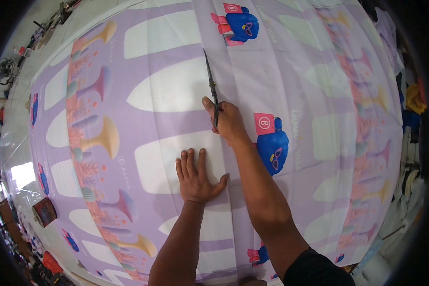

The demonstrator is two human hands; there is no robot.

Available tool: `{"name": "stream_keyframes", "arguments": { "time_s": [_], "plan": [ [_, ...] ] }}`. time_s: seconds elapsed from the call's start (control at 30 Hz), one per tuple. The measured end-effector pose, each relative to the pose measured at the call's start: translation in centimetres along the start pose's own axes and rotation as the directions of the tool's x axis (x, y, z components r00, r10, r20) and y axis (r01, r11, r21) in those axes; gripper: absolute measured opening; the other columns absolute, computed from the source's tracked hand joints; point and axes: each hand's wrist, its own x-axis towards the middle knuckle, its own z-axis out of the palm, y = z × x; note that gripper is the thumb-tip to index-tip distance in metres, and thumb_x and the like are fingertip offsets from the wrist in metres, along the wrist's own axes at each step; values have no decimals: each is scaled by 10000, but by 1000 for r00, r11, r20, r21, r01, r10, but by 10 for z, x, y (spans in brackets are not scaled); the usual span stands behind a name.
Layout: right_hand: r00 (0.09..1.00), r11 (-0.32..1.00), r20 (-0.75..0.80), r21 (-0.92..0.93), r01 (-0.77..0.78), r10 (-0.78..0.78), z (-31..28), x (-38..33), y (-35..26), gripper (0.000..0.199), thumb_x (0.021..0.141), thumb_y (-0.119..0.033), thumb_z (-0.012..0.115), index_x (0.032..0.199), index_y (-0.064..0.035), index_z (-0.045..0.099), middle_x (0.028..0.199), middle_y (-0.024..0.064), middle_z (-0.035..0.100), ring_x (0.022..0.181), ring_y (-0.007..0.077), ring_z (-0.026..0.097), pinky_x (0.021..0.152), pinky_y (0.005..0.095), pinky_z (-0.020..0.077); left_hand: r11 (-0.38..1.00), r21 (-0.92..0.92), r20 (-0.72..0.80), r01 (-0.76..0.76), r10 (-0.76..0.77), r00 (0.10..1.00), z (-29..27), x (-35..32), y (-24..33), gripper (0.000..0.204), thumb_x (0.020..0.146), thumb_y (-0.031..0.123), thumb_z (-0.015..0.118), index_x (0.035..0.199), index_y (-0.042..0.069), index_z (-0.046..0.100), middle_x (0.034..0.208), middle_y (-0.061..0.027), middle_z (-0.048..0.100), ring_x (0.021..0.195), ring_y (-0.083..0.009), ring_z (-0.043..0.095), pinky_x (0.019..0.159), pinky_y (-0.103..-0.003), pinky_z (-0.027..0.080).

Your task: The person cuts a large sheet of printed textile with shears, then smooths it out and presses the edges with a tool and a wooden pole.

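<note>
A wide sheet of lilac printed fabric (pixel 169 121) lies spread beneath both hands, with white panels, mushroom-like shapes and blue cartoon figures on it. A long edge or fold runs away from me down its middle, and the print right of it looks paler. My right hand (pixel 228 121) grips a pair of dark scissors (pixel 212 82) by the handles. Their blades point away from me along that line and look nearly together. My left hand (pixel 196 180) presses flat on a white panel, fingers spread, holding nothing. Its thumb reaches close to the line.
The fabric covers most of a pale table (pixel 21 143), whose surface shows at the left. A small dark red-brown block (pixel 44 212) sits by the fabric's left edge. Assorted clutter lines both sides, including a yellow cloth (pixel 416 98) at right and a red item (pixel 51 262) at lower left.
</note>
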Motion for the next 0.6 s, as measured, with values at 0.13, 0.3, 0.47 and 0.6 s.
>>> {"name": "stream_keyframes", "arguments": {
  "time_s": [0.13,0.3,0.47,0.6],
  "plan": [
    [998,998,8,5,57,-57,-2,7,9,521,887,-495,716,666,-82,489,541,7,460,432,106,449,396,273,353,1000,-1,1,1,-1,1000,2,1,1,986,667,586,753,1437,66,421,1436,-241,367,1411,-429,296,1160,-594,230],
    [1000,1000,13,11,18,-18,3,9,0,528,884,-512,712,660,-88,489,541,7,459,432,114,448,408,272,360,1000,-5,12,18,-18,1000,0,0,-1,983,660,573,767,1426,56,433,1438,-247,370,1409,-429,299,1157,-596,233],
    [1000,1000,11,22,4,-4,8,49,-32,542,856,-546,726,665,-96,494,543,0,458,437,117,453,424,274,370,999,-1,55,36,-36,998,-3,2,1,994,660,571,772,1435,60,417,1439,-249,368,1419,-425,282,1168,-592,216],
    [1000,1000,-15,11,-10,10,13,83,-57,555,831,-566,742,677,-88,507,546,0,460,446,119,465,425,279,375,999,-15,69,43,-42,997,-3,1,2,1000,662,570,774,1442,64,405,1441,-255,364,1424,-425,272,1176,-591,202]
  ]
}}
